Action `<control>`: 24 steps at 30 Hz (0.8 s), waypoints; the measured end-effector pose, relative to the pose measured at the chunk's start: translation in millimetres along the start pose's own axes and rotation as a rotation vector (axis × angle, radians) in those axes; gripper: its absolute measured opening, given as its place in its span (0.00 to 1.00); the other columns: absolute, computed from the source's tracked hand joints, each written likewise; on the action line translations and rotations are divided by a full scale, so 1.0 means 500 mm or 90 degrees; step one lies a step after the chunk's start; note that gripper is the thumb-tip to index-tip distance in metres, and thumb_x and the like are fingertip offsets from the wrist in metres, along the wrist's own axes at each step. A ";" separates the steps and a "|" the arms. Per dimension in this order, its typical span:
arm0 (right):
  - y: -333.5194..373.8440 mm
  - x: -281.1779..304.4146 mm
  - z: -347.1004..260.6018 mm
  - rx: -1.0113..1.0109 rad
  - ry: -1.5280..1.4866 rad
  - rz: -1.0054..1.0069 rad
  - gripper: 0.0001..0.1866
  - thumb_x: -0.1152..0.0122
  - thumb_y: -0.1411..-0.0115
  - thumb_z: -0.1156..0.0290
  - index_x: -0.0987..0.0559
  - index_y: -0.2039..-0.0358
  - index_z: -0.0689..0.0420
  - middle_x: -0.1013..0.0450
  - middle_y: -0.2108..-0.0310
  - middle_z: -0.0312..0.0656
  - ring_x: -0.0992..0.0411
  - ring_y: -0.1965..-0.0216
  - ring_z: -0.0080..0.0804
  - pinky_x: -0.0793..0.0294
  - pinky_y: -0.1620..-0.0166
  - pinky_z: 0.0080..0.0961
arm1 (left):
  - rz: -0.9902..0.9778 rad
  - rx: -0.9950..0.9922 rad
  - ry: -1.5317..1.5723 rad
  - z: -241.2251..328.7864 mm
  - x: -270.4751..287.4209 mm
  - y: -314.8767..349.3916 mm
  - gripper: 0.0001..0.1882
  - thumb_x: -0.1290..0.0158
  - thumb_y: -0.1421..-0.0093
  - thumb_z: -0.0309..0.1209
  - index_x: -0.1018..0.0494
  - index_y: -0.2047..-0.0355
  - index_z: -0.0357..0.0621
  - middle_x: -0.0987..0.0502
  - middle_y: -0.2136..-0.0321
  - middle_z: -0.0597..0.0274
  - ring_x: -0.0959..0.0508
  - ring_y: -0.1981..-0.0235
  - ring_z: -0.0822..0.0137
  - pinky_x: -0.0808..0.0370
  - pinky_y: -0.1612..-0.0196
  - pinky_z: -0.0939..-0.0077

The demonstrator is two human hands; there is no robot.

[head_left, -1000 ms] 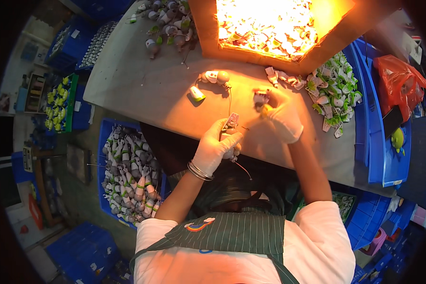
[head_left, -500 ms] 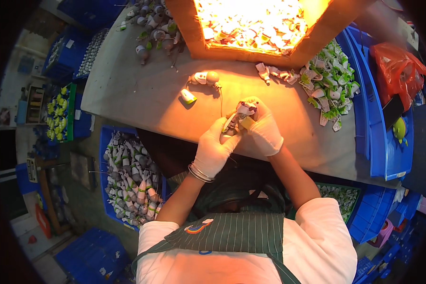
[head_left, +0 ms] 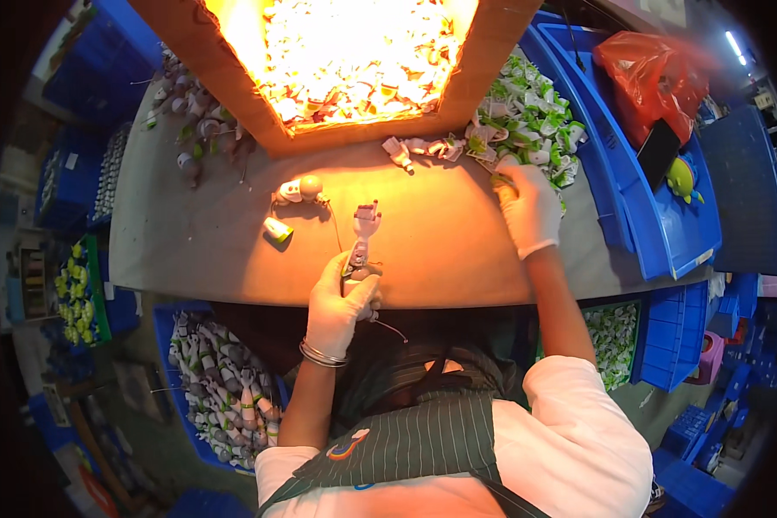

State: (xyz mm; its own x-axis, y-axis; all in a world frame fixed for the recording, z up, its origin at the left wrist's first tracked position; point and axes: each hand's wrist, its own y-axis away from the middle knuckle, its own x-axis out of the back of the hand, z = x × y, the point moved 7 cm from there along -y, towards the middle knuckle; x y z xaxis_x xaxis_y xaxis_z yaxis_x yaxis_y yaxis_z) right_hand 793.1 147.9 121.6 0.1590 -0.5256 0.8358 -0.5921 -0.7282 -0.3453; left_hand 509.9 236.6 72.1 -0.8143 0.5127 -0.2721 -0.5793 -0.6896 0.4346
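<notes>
My gloved left hand (head_left: 335, 309) is closed around a small white and grey plastic toy figure (head_left: 364, 226), which points up and away from me. A thin wire hangs from the figure beside my fingers. Off to the right, my gloved right hand (head_left: 531, 211) reaches to the near edge of a pile of green and white plastic parts (head_left: 535, 112). Its fingers are bent together there; what they pinch, if anything, is hidden. Beyond my left hand lie a wired toy piece with a round grey end (head_left: 300, 189) and a white and green cap (head_left: 278, 229).
A brightly lit cardboard box (head_left: 319, 138) of small parts stands at the back. White pieces (head_left: 397, 154) lie before it. Blue trays (head_left: 609, 194) with a red plastic bag (head_left: 656, 82) line the right. A blue bin of toy figures (head_left: 224, 388) sits below the table's left edge.
My hands have parted: the right let go of the toy figure and moved right to the parts pile. The left keeps the figure, now pointing upward. The whole view has shifted.
</notes>
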 end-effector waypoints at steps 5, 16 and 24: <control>0.025 -0.033 0.019 0.050 0.037 -0.080 0.13 0.37 0.50 0.80 0.21 0.61 0.57 0.26 0.61 0.45 0.26 0.60 0.44 0.26 0.56 0.32 | -0.035 0.023 0.017 -0.011 -0.011 -0.002 0.19 0.44 0.40 0.24 0.34 0.49 0.38 0.26 0.69 0.67 0.26 0.76 0.78 0.29 0.76 0.84; 0.006 -0.022 0.011 -0.160 0.023 -0.016 0.09 0.33 0.48 0.73 0.22 0.66 0.59 0.26 0.64 0.46 0.25 0.66 0.42 0.25 0.63 0.34 | -0.039 -0.001 0.003 0.002 -0.020 0.001 0.15 0.47 0.39 0.25 0.34 0.53 0.36 0.26 0.72 0.61 0.26 0.77 0.73 0.28 0.78 0.78; 0.037 -0.079 -0.004 -0.087 -0.023 -0.022 0.10 0.32 0.51 0.75 0.21 0.67 0.58 0.27 0.68 0.45 0.26 0.69 0.42 0.26 0.63 0.32 | -0.048 0.053 0.038 -0.010 -0.012 0.001 0.19 0.43 0.40 0.24 0.34 0.49 0.39 0.29 0.70 0.69 0.27 0.77 0.79 0.31 0.77 0.84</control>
State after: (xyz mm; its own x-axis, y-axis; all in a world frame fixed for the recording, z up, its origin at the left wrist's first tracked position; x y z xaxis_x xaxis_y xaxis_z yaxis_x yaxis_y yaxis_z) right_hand 774.4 156.0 83.1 0.2082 -0.5188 0.8292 -0.6869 -0.6810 -0.2536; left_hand 514.3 231.0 69.7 -0.7707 0.5281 -0.3566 -0.6361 -0.6045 0.4795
